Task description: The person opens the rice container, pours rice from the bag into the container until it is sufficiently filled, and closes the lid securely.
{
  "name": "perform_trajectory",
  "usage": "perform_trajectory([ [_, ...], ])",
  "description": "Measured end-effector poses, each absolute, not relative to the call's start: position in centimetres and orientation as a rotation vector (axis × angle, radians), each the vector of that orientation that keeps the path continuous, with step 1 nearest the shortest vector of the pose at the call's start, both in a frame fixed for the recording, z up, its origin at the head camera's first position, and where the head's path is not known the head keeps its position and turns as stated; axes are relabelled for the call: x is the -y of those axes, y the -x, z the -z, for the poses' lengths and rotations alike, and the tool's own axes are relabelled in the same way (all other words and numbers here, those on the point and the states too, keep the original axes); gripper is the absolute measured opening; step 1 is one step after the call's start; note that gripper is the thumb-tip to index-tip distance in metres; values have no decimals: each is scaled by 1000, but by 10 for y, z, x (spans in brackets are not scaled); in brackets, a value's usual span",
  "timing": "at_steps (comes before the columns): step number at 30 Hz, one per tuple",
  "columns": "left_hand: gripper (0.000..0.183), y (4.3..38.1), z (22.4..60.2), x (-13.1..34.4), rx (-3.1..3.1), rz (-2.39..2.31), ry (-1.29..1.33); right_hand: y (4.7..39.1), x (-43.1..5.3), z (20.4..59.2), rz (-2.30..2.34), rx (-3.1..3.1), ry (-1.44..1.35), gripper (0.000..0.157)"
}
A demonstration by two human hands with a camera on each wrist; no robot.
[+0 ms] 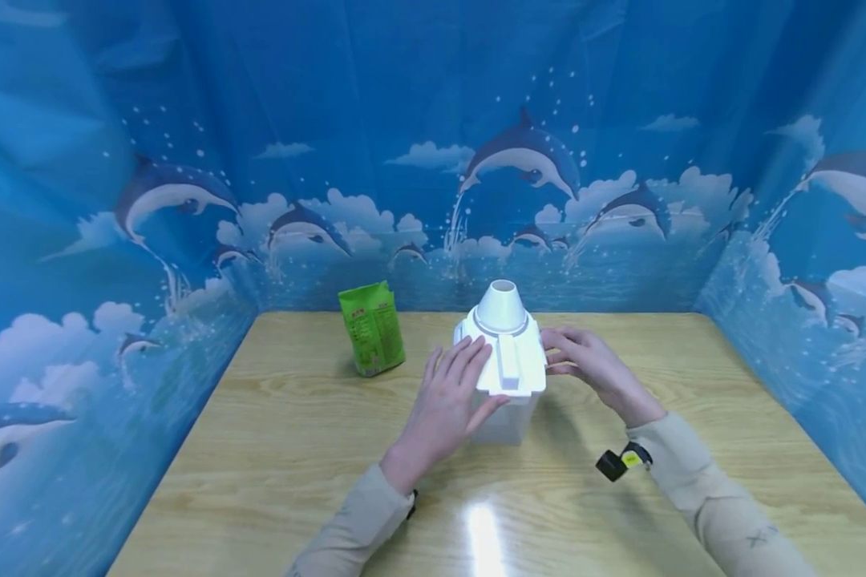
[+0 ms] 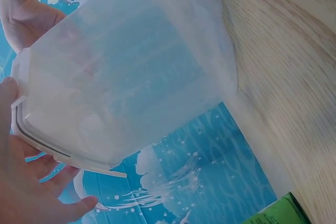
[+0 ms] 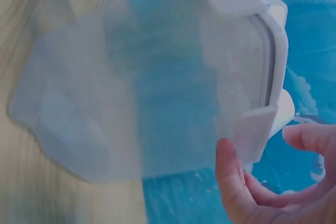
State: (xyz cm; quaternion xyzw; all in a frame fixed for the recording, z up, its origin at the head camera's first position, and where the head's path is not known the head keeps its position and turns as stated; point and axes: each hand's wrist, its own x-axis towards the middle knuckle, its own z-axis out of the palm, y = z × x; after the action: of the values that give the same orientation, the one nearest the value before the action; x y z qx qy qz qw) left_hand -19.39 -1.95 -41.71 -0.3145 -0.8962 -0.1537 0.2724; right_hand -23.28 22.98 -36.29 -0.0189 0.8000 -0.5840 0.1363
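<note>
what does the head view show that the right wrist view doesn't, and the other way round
Only the head view shows the green bag, the open tip of the white cone and the beige sleeves.

Only the right wrist view shows the dark seal strip under the lid rim, and the blue backdrop seen through the translucent container.

Both show the container, its white lid, the wooden table, the right hand and at least part of the left hand.

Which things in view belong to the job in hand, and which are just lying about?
Belong to the job:
translucent container
white lid, touched by the left grip, with the right grip beside it
white cone on top

Seemingly just about:
green packet, apart and untouched, though it may matter later
dolphin-print backdrop
</note>
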Motion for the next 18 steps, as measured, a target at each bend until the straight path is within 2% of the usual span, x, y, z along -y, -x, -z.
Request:
perform_trajectory([
  [8, 70, 194, 417, 19, 2409, 433, 856, 241, -234, 367, 1871, -1953, -21, 66],
  [14, 72, 195, 419, 19, 2363, 452, 865, 252, -236, 371, 1951, -1712, -60, 19],
  [18, 72, 195, 420, 19, 2353, 470, 870, 259, -237, 375, 1954, -1631, -14, 25],
])
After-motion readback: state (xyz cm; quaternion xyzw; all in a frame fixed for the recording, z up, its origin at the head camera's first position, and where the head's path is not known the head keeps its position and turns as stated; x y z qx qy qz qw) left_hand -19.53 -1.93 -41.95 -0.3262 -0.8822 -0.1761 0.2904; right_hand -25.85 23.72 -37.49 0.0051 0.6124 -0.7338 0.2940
